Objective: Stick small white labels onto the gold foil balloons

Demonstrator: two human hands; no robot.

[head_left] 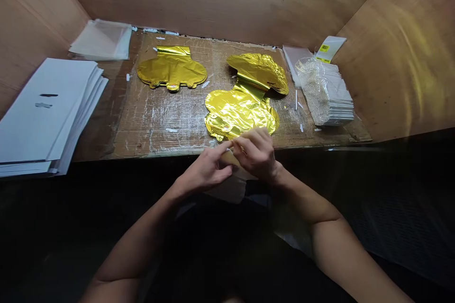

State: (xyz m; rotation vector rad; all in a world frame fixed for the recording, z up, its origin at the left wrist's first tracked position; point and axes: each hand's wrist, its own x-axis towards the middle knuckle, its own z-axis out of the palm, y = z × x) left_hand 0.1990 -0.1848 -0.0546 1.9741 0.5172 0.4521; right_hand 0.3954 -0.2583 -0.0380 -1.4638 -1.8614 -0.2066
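Both hands are up at the bench edge: the left hand and right hand pinch a small pale strip in their fingers, can't really tell what it is. A crinkly gold foil balloon lies just past them at 12 o'clock, another at 11, and white sheets at 9.

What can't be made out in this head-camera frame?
Head view:
- Pale strip between the left hand and right hand: mostly hidden by their fingers, so what it is stays unclear.
- Yellow label at back right: print too small to read.
- White paper stack: cut off by the left edge.
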